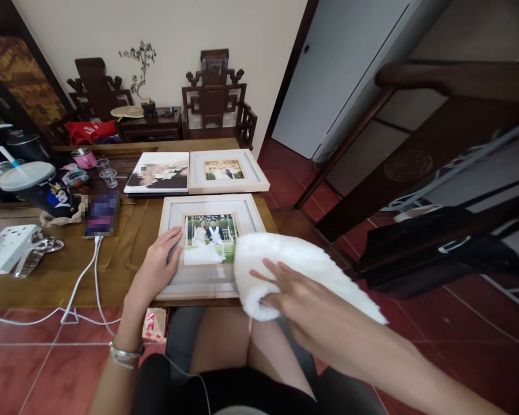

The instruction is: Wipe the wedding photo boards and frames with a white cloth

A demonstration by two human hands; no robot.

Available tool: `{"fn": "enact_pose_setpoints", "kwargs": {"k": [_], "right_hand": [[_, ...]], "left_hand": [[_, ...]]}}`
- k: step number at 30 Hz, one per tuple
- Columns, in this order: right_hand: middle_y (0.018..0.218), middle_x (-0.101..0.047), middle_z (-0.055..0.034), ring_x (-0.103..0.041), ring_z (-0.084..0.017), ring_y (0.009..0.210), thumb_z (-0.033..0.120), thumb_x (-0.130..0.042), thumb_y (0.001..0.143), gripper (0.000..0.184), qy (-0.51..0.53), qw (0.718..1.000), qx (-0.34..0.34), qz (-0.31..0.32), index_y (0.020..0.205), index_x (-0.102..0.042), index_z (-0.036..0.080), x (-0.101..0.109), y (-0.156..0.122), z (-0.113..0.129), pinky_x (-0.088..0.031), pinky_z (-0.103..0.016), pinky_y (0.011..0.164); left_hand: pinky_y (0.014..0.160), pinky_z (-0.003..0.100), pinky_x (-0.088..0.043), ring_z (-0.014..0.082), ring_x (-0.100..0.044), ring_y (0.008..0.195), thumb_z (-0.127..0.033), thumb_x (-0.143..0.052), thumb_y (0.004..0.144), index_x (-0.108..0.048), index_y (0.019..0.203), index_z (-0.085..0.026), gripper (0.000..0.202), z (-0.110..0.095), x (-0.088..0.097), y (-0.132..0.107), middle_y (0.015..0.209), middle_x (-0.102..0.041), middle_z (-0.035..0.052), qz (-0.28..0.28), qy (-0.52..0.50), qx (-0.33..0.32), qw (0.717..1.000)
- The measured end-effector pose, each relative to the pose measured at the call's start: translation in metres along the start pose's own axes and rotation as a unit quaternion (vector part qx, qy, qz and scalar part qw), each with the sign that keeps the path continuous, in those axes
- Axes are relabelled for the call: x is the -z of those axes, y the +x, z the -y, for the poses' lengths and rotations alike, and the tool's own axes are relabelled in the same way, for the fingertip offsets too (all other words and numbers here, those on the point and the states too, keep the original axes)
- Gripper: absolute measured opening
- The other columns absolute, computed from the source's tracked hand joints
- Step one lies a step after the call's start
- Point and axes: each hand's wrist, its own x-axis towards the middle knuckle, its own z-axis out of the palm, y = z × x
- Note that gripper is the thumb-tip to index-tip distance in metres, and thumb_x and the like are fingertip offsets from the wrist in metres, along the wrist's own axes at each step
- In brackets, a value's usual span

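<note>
A light wooden picture frame with a wedding photo lies flat at the near edge of the wooden table. My left hand rests on the frame's left side, fingers spread flat on the glass. My right hand grips a fluffy white cloth that lies over the frame's right edge. A silver bracelet circles my left wrist.
Behind lie a second framed photo and a white photo album. To the left are a lidded cup, a phone with a white cable, a power strip and plastic cups. Dark carved chairs stand at the wall; a stair rail rises on the right.
</note>
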Motion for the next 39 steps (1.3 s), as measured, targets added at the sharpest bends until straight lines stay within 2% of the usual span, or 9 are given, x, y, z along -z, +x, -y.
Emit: {"fn": "enact_pose_setpoints", "kwargs": {"k": [6, 9, 13, 17, 21, 30, 33, 36, 39], "right_hand": [[0.144, -0.048, -0.0194, -0.035, -0.042, 0.137, 0.007, -0.058, 0.074, 0.035, 0.008, 0.995, 0.073, 0.074, 0.106, -0.073, 0.010, -0.006, 0.074, 0.049, -0.028, -0.058, 0.113], [0.145, -0.047, -0.0198, -0.034, -0.042, 0.137, 0.011, -0.061, 0.075, 0.037, -0.004, 0.993, 0.087, 0.073, 0.111, -0.072, 0.009, -0.010, 0.086, 0.058, -0.028, -0.057, 0.113], [0.144, -0.049, -0.0161, -0.036, -0.037, 0.138, 0.008, -0.059, 0.076, 0.032, -0.020, 0.999, 0.041, 0.029, 0.103, -0.074, 0.015, -0.015, 0.049, 0.040, -0.028, -0.057, 0.114], [0.138, -0.054, -0.0192, -0.041, -0.042, 0.134, 0.004, -0.059, 0.070, 0.027, -0.060, 0.997, -0.037, -0.034, 0.087, -0.077, 0.016, -0.021, -0.002, 0.012, -0.036, -0.061, 0.109], [0.142, -0.052, -0.0153, -0.037, -0.040, 0.136, -0.002, -0.055, 0.064, 0.036, -0.094, 0.992, -0.048, -0.063, 0.088, -0.076, 0.017, -0.026, -0.009, -0.008, -0.041, -0.057, 0.107], [0.150, -0.041, -0.0166, -0.029, -0.036, 0.142, -0.007, -0.045, 0.070, 0.057, -0.145, 0.977, -0.094, -0.128, 0.120, -0.065, 0.009, 0.008, 0.117, -0.080, -0.031, -0.054, 0.113], [0.152, -0.037, -0.0169, -0.025, -0.037, 0.143, -0.007, -0.044, 0.074, 0.057, -0.178, 0.978, -0.066, -0.090, 0.124, -0.063, 0.009, 0.012, 0.152, -0.088, -0.025, -0.056, 0.113], [0.146, -0.043, -0.0227, -0.039, -0.038, 0.135, -0.007, -0.044, 0.074, 0.054, -0.190, 0.979, -0.054, -0.046, 0.122, -0.064, 0.006, 0.002, 0.160, -0.079, -0.031, -0.054, 0.108], [0.141, -0.048, -0.0250, -0.047, -0.037, 0.127, -0.005, -0.047, 0.074, 0.048, -0.179, 0.983, -0.032, -0.019, 0.116, -0.067, 0.006, -0.007, 0.138, -0.060, -0.037, -0.050, 0.104]], "left_hand": [[0.112, 0.049, -0.039, 0.0248, -0.050, 0.131, -0.027, -0.041, 0.096, -0.060, 0.128, -0.014, 0.039, -0.002, 0.003, 0.000, 0.138, -0.057, 0.0138, 0.014, 0.009, 0.006, 1.000], [0.113, 0.048, -0.038, 0.0244, -0.049, 0.132, -0.025, -0.037, 0.096, -0.060, 0.128, -0.013, 0.040, -0.002, 0.004, 0.001, 0.139, -0.055, 0.0138, 0.030, 0.009, 0.012, 0.999], [0.114, 0.047, -0.037, 0.0255, -0.049, 0.133, -0.027, -0.041, 0.096, -0.059, 0.129, -0.012, 0.041, -0.001, 0.002, 0.000, 0.139, -0.056, 0.0152, 0.020, 0.003, 0.003, 1.000], [0.114, 0.047, -0.037, 0.0249, -0.049, 0.132, -0.027, -0.042, 0.096, -0.060, 0.128, -0.013, 0.039, 0.000, 0.001, 0.000, 0.138, -0.056, 0.0145, 0.013, -0.005, -0.008, 1.000], [0.114, 0.047, -0.038, 0.0247, -0.049, 0.133, -0.026, -0.041, 0.097, -0.060, 0.128, -0.011, 0.039, 0.001, 0.001, -0.001, 0.139, -0.055, 0.0152, 0.017, 0.003, -0.018, 1.000], [0.112, 0.047, -0.040, 0.0259, -0.050, 0.131, -0.028, -0.041, 0.096, -0.062, 0.125, -0.010, 0.040, 0.002, 0.002, 0.000, 0.137, -0.057, 0.0166, 0.017, 0.005, -0.014, 1.000], [0.112, 0.047, -0.040, 0.0262, -0.051, 0.131, -0.028, -0.042, 0.096, -0.062, 0.125, -0.009, 0.040, 0.002, 0.002, 0.000, 0.137, -0.057, 0.0169, 0.014, 0.003, -0.012, 1.000], [0.112, 0.048, -0.040, 0.0271, -0.051, 0.131, -0.028, -0.042, 0.096, -0.062, 0.125, -0.009, 0.040, 0.002, 0.002, 0.000, 0.137, -0.057, 0.0178, 0.016, 0.000, -0.007, 1.000], [0.112, 0.049, -0.040, 0.0272, -0.051, 0.131, -0.028, -0.042, 0.096, -0.062, 0.125, -0.010, 0.039, 0.001, 0.002, 0.000, 0.137, -0.057, 0.0173, 0.015, -0.002, -0.007, 1.000]]}}
